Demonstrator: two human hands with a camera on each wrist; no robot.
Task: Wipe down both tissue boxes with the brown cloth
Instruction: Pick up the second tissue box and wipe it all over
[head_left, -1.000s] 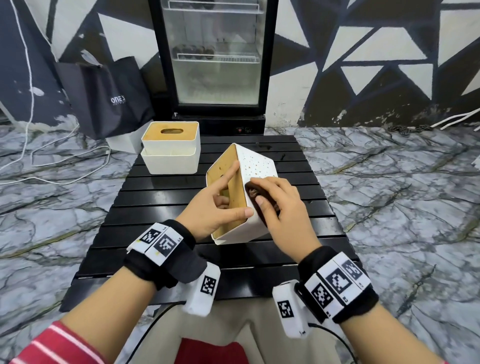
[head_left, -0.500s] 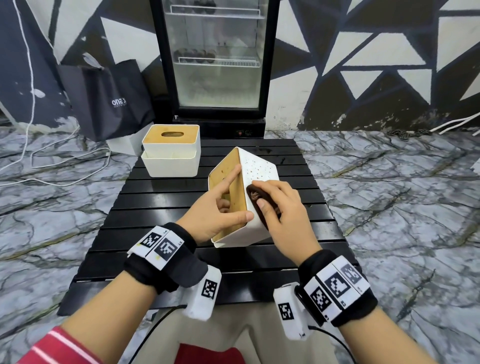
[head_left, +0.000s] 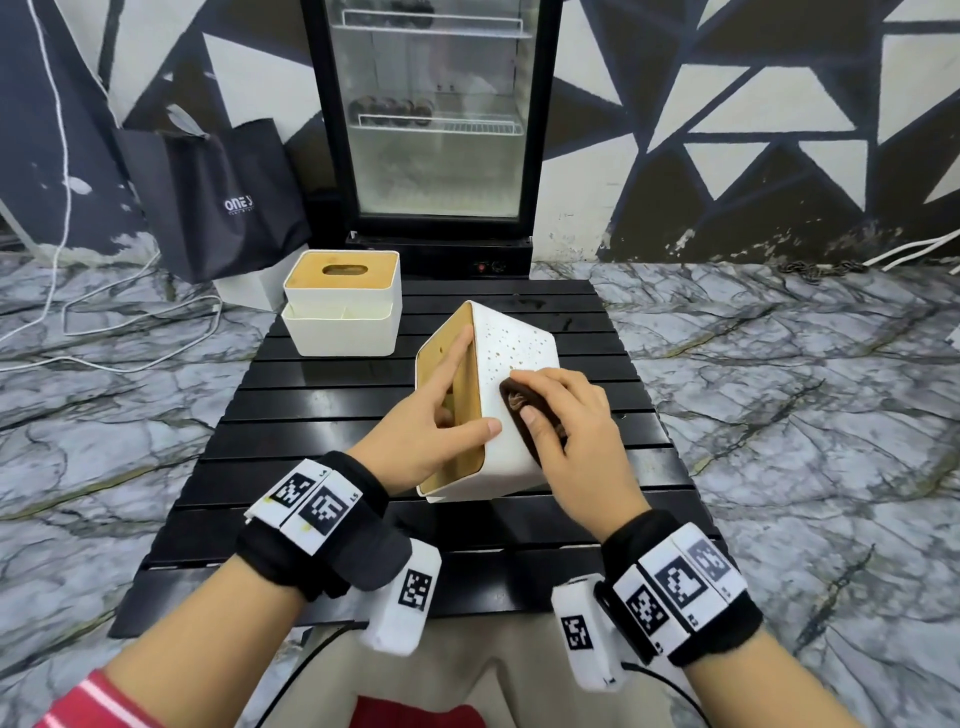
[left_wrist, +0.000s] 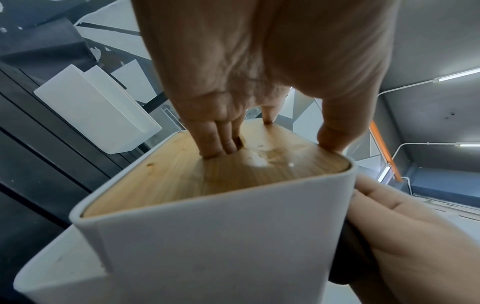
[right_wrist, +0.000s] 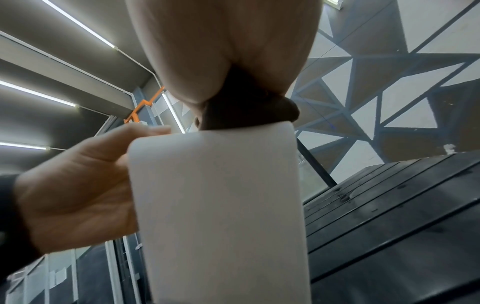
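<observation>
On the black slatted table, the left hand is gripping the tipped tissue box, fingers hooked into the slot of its wooden lid. The right hand is pressing the bunched brown cloth against the box's white side. The second tissue box is standing upright at the far left corner.

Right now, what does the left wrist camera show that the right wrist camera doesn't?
Only the left wrist view shows the wooden lid of the tilted tissue box, with left fingers hooked into its slot, and the second tissue box behind. Only the right wrist view shows the brown cloth bunched under the right hand on the box's white side. Both show the tilted box, the left hand and the black slatted table.
</observation>
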